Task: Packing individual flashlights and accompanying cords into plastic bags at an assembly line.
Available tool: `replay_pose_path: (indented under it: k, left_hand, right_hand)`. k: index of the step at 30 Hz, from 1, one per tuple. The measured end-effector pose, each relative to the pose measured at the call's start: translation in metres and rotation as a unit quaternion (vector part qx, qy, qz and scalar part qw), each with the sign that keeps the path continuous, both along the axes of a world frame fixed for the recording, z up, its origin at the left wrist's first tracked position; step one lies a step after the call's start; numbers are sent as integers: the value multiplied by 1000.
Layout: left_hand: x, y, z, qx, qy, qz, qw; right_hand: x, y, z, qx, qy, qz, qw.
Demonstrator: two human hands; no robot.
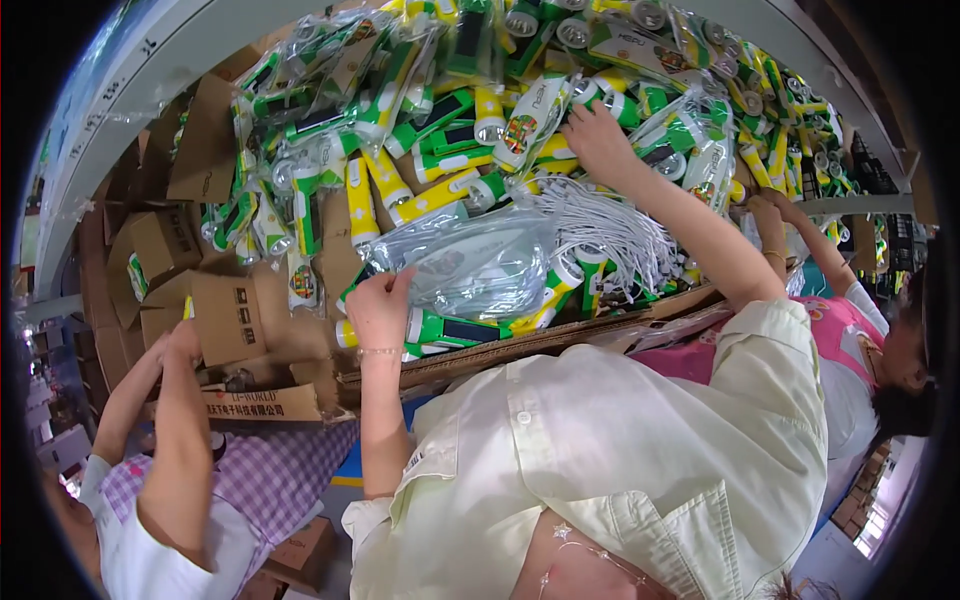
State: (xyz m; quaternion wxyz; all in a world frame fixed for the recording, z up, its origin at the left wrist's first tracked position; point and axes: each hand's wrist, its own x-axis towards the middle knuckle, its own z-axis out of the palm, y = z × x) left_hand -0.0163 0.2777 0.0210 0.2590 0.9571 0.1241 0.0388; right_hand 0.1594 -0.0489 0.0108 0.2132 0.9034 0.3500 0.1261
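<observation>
The left hand (378, 312) is at the near-left end of the clear plastic bags (480, 270), which lie at its two o'clock on top of heaped flashlights (437, 197); its fingers are bunched at the film, though I cannot tell whether they pinch it. The right hand (598, 145) reaches in at one o'clock of the bags, with a wrapped flashlight (533, 122) just beside it at ten o'clock; its fingers are bent downward, and what they grip, if anything, cannot be made out. To handle this well, I would part a single layer of film at its edge, grasp a flashlight around its barrel rather than by its wrapping, and draw it clear of the white cables (615, 240) at three o'clock of the bags, since they could snag. The right fingertips are lost among the flashlights, glare blurs the layers of film, and the heap is cut off at twelve o'clock. At nine o'clock, a box flap (228, 320) partly hides a co-worker's hand (183, 343).
</observation>
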Motion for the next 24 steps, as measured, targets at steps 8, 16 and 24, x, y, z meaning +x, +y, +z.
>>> replay_pose_path:
  k: [8, 16, 24]
  left_hand:
    - [-2, -8, 7, -59, 5, -6, 998]
    - [1, -36, 23, -153, -28, -12, 988]
    - [-17, -14, 8, -126, -64, -46, 989]
  right_hand:
    - [-45, 13, 138, 400, 347, -70, 845]
    - [-123, 92, 41, 500, 395, 153, 756]
    - [-134, 103, 47, 165, 313, 15, 935]
